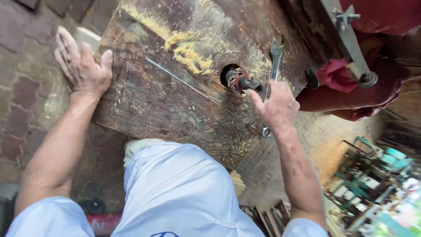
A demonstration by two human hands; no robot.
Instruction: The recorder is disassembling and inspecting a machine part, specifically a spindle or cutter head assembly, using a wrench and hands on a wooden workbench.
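Head cam, looking down. My left hand [83, 66] lies flat, fingers spread, on the 9 o'clock edge of the dark wooden bench [175, 109]; it holds nothing, just presses on the top. My right hand [277, 107] is closed round a long open-ended spanner [272, 77], shaft running approx. 12 to 6 o'clock, jaw end up near the bench's far edge, ring end poking out below the wrist. Just beside the index finger, at 10 o'clock from the hand, a metal spindle [241, 81] sticks up through a round hole in the top. Sawdust [188, 52] is scattered at 12 o'clock, w/ a thin metal strip [184, 81] lying diagonal across the middle. At 2 o'clock a grey metal bracket [351, 44] and red cloth [335, 74] crowd the spanner's far end. My pale trousers [175, 193] hide the near edge.
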